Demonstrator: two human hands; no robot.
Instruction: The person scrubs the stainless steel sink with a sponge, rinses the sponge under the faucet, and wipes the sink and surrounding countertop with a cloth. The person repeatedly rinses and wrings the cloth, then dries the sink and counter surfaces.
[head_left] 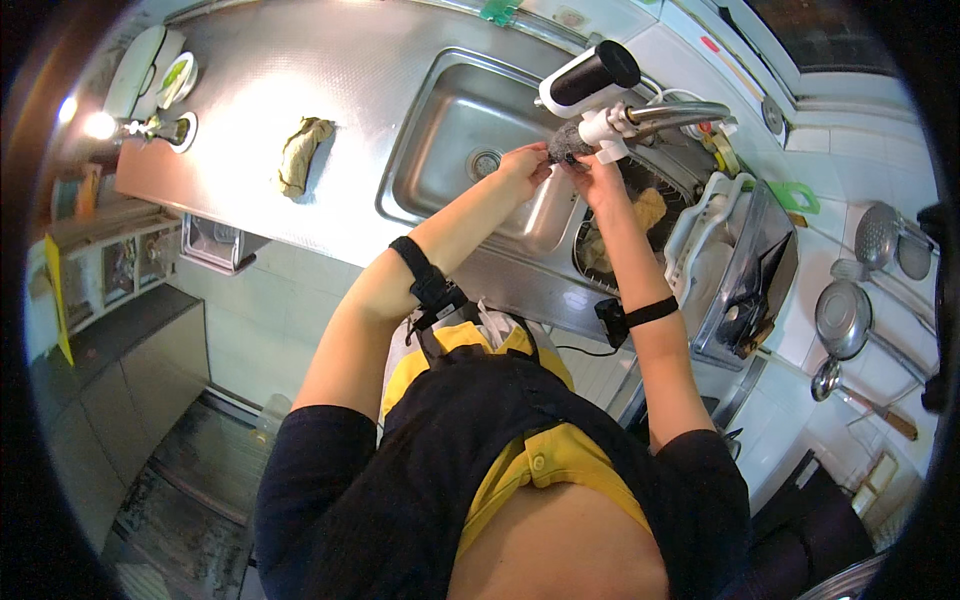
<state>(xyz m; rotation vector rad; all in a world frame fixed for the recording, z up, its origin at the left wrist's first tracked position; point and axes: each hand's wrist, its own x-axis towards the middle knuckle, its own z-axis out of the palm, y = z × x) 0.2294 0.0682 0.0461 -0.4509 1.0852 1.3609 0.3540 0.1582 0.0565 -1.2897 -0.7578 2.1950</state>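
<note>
Both my hands meet over the right part of the steel sink point(400, 150), just below the white tap fitting point(604, 130). Between them is a dark grey, rough-textured scouring pad point(567, 141). My left hand point(525, 167) pinches its near left side with bent fingers. From the right, my right hand point(596, 182) closes on the pad's lower side, its fingertips partly hidden behind the fitting. A small dark patch shows between the fingertips, too small to make out. Above them sits a black and white cylinder point(597, 78) joined to the curved metal spout point(680, 113).
A crumpled olive cloth point(302, 157) lies on the steel counter point(230, 100) left of the sink. A wire basket point(583, 245) with brownish pieces and a white dish rack point(700, 225) stand at the right. Ladles point(843, 318) and a skimmer point(878, 235) hang on the tiled wall.
</note>
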